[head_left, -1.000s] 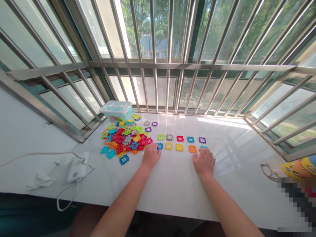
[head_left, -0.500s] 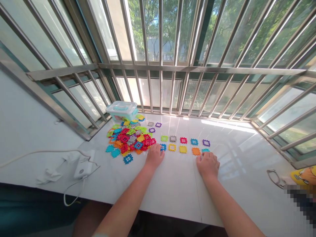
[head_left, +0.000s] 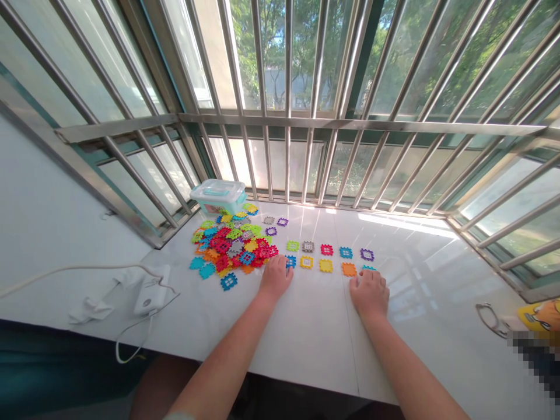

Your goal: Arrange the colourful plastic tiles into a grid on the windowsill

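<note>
Small square plastic tiles lie in two rows on the white sill (head_left: pixel 306 326): a green tile (head_left: pixel 292 245), a grey tile (head_left: pixel 308 246), a red tile (head_left: pixel 326 249), a blue tile (head_left: pixel 345 252) and a purple tile (head_left: pixel 366 254) at the back, yellow tiles (head_left: pixel 325 265) and an orange tile (head_left: pixel 349 269) in front. My left hand (head_left: pixel 275 277) rests curled at the row's left end, fingertips on a blue tile (head_left: pixel 289 261). My right hand (head_left: pixel 370 293) lies at the right end, fingers curled over a teal tile (head_left: pixel 367 268).
A heap of loose coloured tiles (head_left: pixel 231 245) lies left of the rows, with a clear lidded box (head_left: pixel 217 195) behind it. A white charger with cable (head_left: pixel 146 294) sits at the left. Metal window bars (head_left: pixel 289 122) close the back. A metal ring (head_left: pixel 489 318) lies far right.
Both hands stay at the ends of the tile rows. The camera has shifted slightly, so everything sits a little lower and further right in view.
</note>
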`<state>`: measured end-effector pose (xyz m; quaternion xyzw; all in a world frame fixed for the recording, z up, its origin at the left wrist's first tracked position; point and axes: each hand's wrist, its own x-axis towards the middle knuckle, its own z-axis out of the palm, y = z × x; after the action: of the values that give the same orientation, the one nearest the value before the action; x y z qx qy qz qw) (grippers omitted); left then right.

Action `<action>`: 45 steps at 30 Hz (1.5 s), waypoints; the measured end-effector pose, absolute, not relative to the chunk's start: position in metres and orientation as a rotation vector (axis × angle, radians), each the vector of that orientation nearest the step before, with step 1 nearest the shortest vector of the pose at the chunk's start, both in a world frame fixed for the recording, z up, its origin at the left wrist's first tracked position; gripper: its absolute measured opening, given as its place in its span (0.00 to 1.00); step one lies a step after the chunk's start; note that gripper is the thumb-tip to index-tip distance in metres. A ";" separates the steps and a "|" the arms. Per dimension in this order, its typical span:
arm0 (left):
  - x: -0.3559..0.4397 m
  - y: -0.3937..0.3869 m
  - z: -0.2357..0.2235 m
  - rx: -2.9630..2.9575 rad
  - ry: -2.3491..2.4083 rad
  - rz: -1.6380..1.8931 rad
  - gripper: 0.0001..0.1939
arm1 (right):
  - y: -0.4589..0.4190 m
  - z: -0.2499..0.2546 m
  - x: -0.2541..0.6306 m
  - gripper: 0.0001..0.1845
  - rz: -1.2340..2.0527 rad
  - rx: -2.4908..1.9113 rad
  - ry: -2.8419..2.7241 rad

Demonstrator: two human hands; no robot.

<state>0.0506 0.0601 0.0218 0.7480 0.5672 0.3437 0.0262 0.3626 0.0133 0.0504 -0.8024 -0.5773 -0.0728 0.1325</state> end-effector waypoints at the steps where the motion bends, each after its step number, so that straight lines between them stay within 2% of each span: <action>1: 0.051 0.060 0.022 2.313 1.756 1.059 0.09 | 0.013 0.050 0.363 0.14 -0.205 -2.338 -1.674; 7: 0.051 0.059 0.023 2.321 1.797 1.032 0.09 | 0.015 0.047 0.364 0.17 -0.220 -2.359 -1.629; 17: 0.051 0.059 0.025 2.342 1.806 1.024 0.10 | 0.016 0.045 0.365 0.15 -0.256 -2.348 -1.655; 20: 0.051 0.059 0.024 2.336 1.801 1.031 0.09 | 0.017 0.045 0.366 0.13 -0.174 -2.366 -1.735; 25: 0.051 0.060 0.023 2.338 1.807 1.029 0.10 | 0.019 0.045 0.369 0.18 -0.026 -2.408 -1.819; 45: 0.050 0.060 0.025 2.358 1.816 1.007 0.10 | 0.019 0.051 0.368 0.20 0.034 -2.410 -1.820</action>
<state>0.0504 0.0596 0.0255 0.7504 0.5781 0.3204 -0.0001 0.3676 0.0191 0.0510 -0.7965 -0.6015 0.0111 0.0605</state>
